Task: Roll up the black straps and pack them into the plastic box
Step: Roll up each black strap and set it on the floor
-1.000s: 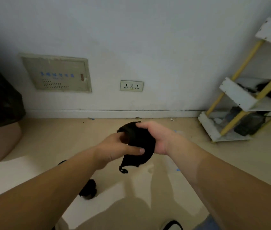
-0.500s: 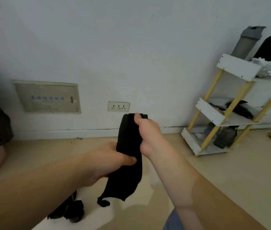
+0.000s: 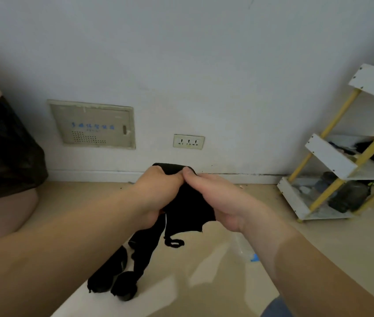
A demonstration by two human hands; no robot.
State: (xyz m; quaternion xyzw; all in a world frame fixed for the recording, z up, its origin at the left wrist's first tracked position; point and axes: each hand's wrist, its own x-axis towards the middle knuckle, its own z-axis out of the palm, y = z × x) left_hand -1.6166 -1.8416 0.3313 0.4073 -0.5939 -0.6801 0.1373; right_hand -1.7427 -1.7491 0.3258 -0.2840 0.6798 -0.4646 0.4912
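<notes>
A person's left hand (image 3: 158,191) and right hand (image 3: 218,202) both grip the upper end of a black strap (image 3: 188,209), thumbs side by side; its length hangs straight down between them toward the floor (image 3: 318,248), above loose straps (image 3: 117,277).

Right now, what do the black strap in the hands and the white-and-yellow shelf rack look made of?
The black strap looks like soft matte fabric, likely woven; it creases and droops limply where held. The white-and-yellow shelf rack is probably painted or laminated board, since screw heads show. Its yellow round posts could be wood or plastic; I cannot tell.
</notes>
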